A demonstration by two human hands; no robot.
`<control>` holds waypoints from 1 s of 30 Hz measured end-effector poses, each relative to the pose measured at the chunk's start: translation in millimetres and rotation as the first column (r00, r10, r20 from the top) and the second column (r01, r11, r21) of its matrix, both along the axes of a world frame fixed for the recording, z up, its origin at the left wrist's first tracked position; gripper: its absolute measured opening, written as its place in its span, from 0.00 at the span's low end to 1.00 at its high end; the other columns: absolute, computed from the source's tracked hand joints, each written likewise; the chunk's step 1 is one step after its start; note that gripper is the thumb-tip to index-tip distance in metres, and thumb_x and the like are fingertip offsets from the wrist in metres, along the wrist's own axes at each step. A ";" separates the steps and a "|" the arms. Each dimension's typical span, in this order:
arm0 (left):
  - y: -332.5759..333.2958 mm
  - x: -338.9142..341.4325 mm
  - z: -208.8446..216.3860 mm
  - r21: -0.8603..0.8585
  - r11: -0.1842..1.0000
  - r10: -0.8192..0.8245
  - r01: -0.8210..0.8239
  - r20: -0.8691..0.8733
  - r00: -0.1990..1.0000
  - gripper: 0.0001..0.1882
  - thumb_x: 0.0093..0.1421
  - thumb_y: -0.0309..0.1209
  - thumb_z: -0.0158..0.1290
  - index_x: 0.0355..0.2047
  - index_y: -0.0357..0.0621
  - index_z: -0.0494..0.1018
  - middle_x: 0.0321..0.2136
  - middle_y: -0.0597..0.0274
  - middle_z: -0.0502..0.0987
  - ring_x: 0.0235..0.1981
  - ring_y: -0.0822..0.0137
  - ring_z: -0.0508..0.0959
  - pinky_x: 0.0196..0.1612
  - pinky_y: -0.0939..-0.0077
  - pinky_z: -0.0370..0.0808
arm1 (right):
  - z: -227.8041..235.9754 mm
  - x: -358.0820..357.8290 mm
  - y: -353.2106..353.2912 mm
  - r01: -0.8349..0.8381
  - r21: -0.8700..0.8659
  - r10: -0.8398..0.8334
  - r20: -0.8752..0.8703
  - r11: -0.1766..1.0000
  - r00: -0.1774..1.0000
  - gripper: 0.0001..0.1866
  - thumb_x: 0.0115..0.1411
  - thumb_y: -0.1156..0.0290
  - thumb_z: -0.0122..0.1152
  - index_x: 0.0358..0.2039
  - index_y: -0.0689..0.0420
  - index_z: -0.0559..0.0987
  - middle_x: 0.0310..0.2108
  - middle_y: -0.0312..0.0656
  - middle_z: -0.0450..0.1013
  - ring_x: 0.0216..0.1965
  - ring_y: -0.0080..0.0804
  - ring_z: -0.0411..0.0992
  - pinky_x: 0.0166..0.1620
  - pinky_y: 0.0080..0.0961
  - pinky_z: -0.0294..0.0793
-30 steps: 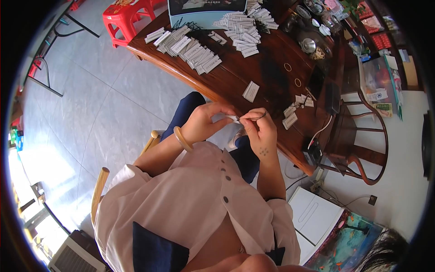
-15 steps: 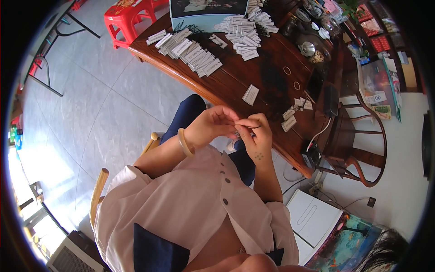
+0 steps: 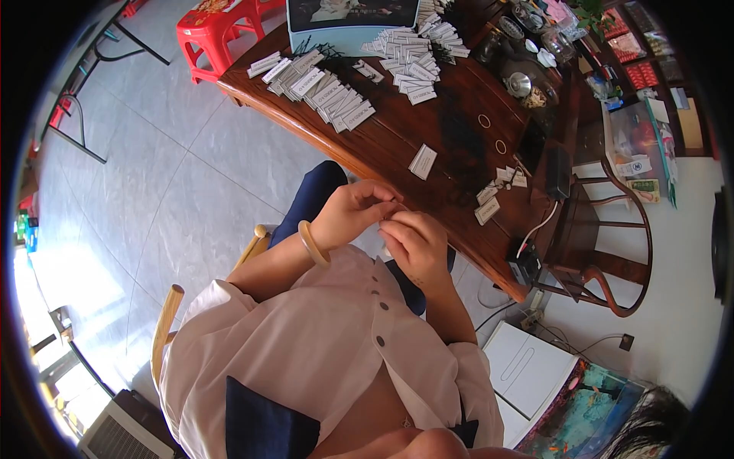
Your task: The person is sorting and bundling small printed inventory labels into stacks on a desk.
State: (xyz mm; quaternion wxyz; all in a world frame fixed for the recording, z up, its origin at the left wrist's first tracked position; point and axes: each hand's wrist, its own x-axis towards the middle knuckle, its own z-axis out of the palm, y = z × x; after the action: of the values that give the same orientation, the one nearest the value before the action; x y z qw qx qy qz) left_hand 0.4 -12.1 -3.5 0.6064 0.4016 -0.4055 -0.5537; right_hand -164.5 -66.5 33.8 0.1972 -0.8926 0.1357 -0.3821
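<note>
Over my lap, beside the near edge of the dark wooden table (image 3: 397,145), my two hands meet with fingertips pinched together. My left hand (image 3: 358,214), with a pale bangle (image 3: 312,243) on its wrist, is closed on something too small to make out. My right hand (image 3: 417,241) is curled close against it, its fingers closed too; what they hold is hidden. A pale bit shows just under the right fingers, its kind unclear. Nearest on the tabletop lies a small white printed tag (image 3: 423,162). More loose tags (image 3: 487,206) lie to its right.
Heaps of white tags (image 3: 325,90) with black cords lie by a light blue box (image 3: 336,42). Two thin rings (image 3: 501,145), a phone (image 3: 531,145) and glass jars (image 3: 527,19) are on the table. A red stool (image 3: 200,42) and a wooden chair (image 3: 612,229) flank it.
My right hand has turned and curled in, moving slightly left and down, its index finger no longer stretched out. My left hand's fingers have drawn closer together in a pinch.
</note>
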 end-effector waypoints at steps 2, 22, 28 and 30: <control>1.2 1.4 2.8 0.019 1.000 -0.018 0.019 -0.035 0.999 0.07 0.64 0.21 0.49 0.41 0.31 0.72 0.44 0.52 0.75 0.42 0.69 0.77 0.45 0.76 0.77 | 0.9 -1.6 -0.2 -0.004 0.020 0.004 0.005 1.000 1.000 0.12 0.48 0.80 0.67 0.34 0.56 0.78 0.32 0.40 0.73 0.29 0.36 0.73 0.31 0.27 0.73; 3.0 -0.1 10.5 0.157 0.981 -0.062 0.111 -0.291 0.955 0.07 0.62 0.24 0.54 0.38 0.32 0.73 0.34 0.58 0.79 0.35 0.68 0.81 0.41 0.77 0.80 | 10.1 1.9 -13.4 0.188 0.104 -0.193 0.038 0.977 0.980 0.13 0.40 0.76 0.74 0.27 0.53 0.78 0.26 0.33 0.73 0.22 0.28 0.70 0.25 0.24 0.67; 2.3 -1.4 10.1 0.139 0.985 -0.045 0.106 -0.386 0.921 0.06 0.64 0.23 0.49 0.39 0.34 0.72 0.42 0.55 0.77 0.42 0.64 0.79 0.46 0.71 0.80 | 13.5 4.1 -12.4 0.190 0.116 -0.200 0.088 0.975 0.976 0.11 0.44 0.81 0.68 0.29 0.55 0.79 0.26 0.35 0.73 0.23 0.29 0.71 0.26 0.23 0.69; 0.2 -4.3 17.6 0.152 0.985 -0.007 0.081 -0.434 0.901 0.06 0.64 0.23 0.49 0.39 0.33 0.73 0.39 0.55 0.78 0.39 0.66 0.79 0.45 0.72 0.80 | 16.3 5.6 -12.9 0.146 0.180 -0.166 0.102 0.973 0.981 0.10 0.46 0.82 0.67 0.29 0.56 0.79 0.26 0.36 0.73 0.23 0.28 0.70 0.26 0.22 0.69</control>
State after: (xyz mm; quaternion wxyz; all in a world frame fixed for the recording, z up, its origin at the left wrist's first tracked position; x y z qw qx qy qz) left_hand -3.9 -11.8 14.1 0.6328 0.3089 -0.2223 -0.6743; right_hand -158.9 -79.4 50.1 0.2504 -0.8350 0.2261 -0.4347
